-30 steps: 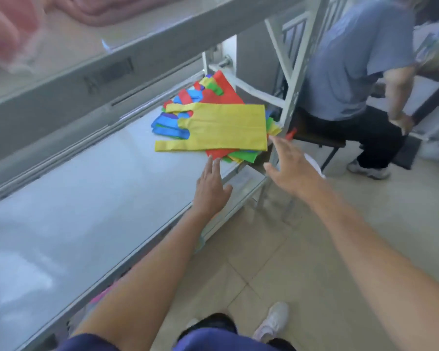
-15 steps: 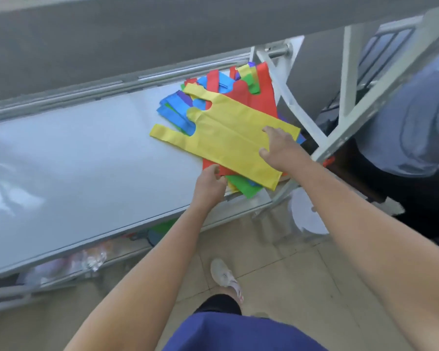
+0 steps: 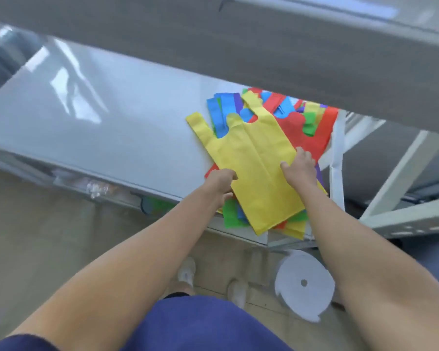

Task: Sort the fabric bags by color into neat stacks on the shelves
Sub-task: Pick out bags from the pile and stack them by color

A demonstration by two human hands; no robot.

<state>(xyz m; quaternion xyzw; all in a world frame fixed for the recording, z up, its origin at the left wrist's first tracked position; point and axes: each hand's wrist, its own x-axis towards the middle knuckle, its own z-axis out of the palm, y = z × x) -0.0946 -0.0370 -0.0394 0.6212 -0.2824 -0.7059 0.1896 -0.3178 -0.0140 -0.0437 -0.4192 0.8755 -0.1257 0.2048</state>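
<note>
Shelf: grey flat metal shelf [image 3: 99,127], filling the left and middle of the frame.
Left hand: my left hand [image 3: 219,182], centre frame, fingers curled and pinching the bag's left edge.
Bag: yellow non-woven fabric bag [image 3: 254,158], right of centre, flat on top of the pile.
Right hand: my right hand [image 3: 300,168] on the bag's right edge; fingers pinching or only pressing, I cannot tell.
Pile: mixed red, blue, green and purple fabric bags [image 3: 312,130], right end of the shelf.
Progress: barely begun, I judge; no sorted stack shows.
Change: a second ago both hands were short of the pile; now both touch the yellow bag.
</note>
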